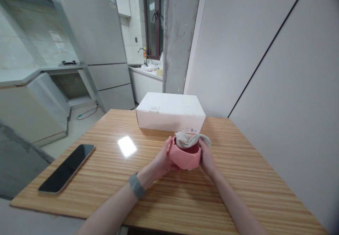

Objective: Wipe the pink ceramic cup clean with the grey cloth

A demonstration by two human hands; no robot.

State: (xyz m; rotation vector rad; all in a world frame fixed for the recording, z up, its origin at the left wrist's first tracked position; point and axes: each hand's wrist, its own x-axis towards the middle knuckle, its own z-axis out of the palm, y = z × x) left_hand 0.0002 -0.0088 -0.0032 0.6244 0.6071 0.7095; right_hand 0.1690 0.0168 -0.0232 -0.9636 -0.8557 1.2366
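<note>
A pink faceted bowl (184,158) is held just above the wooden table (238,192), near its middle. My left hand (163,160) wraps the bowl's left side, fingers closed on its wall. My right hand (206,157) is at the bowl's right side and pinches a beige cloth (188,139) that drapes over the far rim and into the bowl. A grey band (136,185) sits on my left wrist.
A white cardboard box (171,111) lies shut just behind the bowl. A dark phone (67,167) lies face up at the table's left edge. A wall runs along the right. A fridge (97,41), counters and a sink stand beyond the table.
</note>
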